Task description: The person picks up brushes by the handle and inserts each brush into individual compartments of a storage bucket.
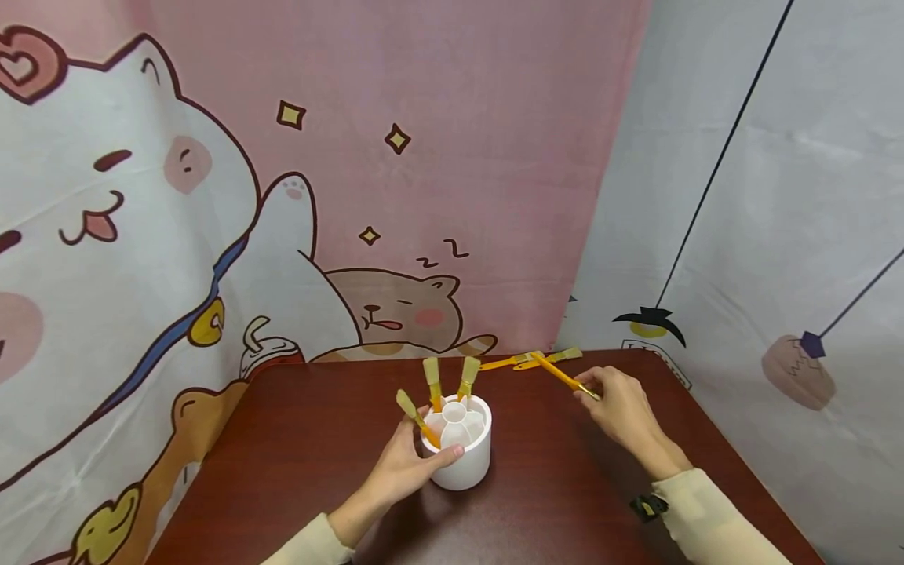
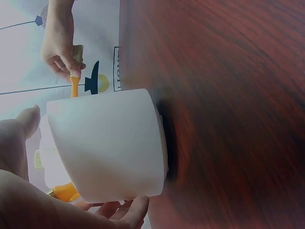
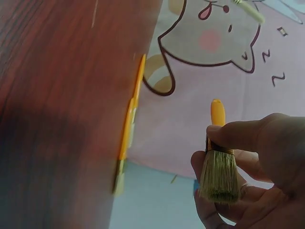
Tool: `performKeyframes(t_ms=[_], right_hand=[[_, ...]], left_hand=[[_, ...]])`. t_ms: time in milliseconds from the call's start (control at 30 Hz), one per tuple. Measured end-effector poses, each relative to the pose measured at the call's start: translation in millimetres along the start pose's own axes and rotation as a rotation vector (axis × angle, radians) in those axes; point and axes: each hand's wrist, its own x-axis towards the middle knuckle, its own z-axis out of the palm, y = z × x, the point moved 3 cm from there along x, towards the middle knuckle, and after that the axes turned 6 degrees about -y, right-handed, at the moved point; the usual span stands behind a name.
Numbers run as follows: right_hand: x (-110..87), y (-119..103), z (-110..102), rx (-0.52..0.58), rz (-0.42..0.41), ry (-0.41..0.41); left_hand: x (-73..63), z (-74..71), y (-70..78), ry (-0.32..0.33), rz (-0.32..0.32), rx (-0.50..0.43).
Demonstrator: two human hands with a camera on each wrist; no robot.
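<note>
A white round brush holder with petal-shaped compartments stands upright on the table. My left hand grips it from the left, thumb at the near rim and fingers round the far side. Three paintbrushes lean in it bristles up: one at the left, one behind, another back right. Off to the right, my right hand pinches a paintbrush in the air. Its orange handle points up and left, away from the palm; thumb and fingers are at the metal band above the bristles.
Two more orange-handled paintbrushes, one overlapping the other, lie at the back edge of the dark red-brown table. Cartoon-printed cloths hang behind it and along the right side.
</note>
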Motion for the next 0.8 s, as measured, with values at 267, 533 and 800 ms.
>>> performKeyframes(t_ms=[267,533,800], right_hand=[[-1.3,-26.4,-7.1,0.014,-0.071,0.027],[-4.5,-52.2,-16.1,0.049,-0.137,0.074],[-7.8,-71.2,-19.7,0.073,-0.233,0.154]], left_hand=[[-0.4,-0.5,-0.9,-0.007,-0.001,-0.018],[1.0,-1.4,-0.8,-0.009,0.0,-0.034],[3.3,-1.1,-5.2,-0.011,0.006,-0.046]])
